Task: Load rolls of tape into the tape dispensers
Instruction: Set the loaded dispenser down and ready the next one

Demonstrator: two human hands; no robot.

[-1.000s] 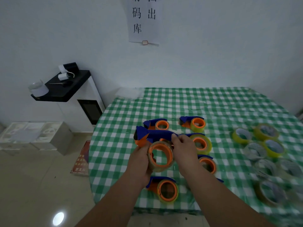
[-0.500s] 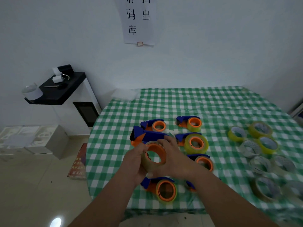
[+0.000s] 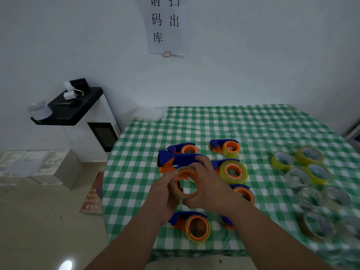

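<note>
Both hands, left point(image 3: 163, 193) and right point(image 3: 209, 189), curl fingers around the dispenser point(image 3: 181, 162) above the surface point(image 3: 136, 172), near its left edge; rolls point(image 3: 309, 172) lie well right.

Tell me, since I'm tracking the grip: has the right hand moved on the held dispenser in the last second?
Yes. The right hand has slid from the dispenser's blue top down around the tape roll.

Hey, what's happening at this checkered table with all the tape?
A person is loading tape into dispensers. Both hands hold one blue and orange dispenser above the table: the left hand and right hand grip the tape roll on its orange wheel. Several loaded dispensers lie nearby, and loose rolls wait on the right.
</note>
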